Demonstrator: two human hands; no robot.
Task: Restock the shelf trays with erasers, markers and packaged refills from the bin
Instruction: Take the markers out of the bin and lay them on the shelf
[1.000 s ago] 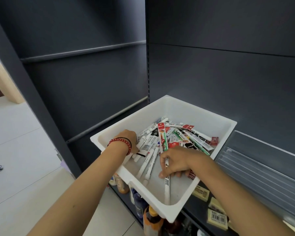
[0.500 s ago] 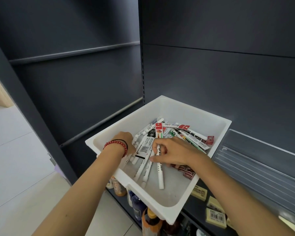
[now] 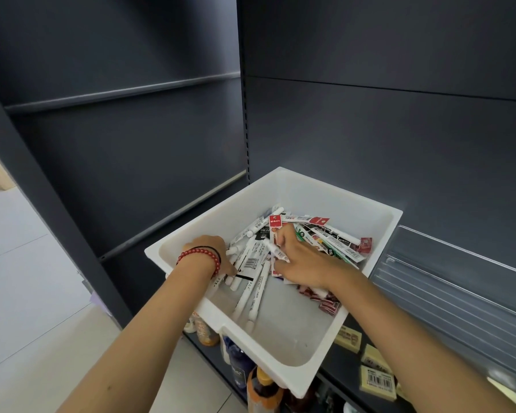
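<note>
Restocking looks barely begun: right hand (image 3: 304,263) pinches a white marker (image 3: 273,250) in the laden white plastic bin (image 3: 325,195); left hand (image 3: 209,248) hold is unclear.

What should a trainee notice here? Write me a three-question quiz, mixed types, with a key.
1. True or false: the right hand pinches a white marker inside the white bin.
2. Which wrist wears the red bead bracelet? A) left B) right C) neither
3. Fill in: the yellow erasers lie on the dark shelf to the ___ of the bin.
Key: 1 true; 2 A; 3 right.
</note>
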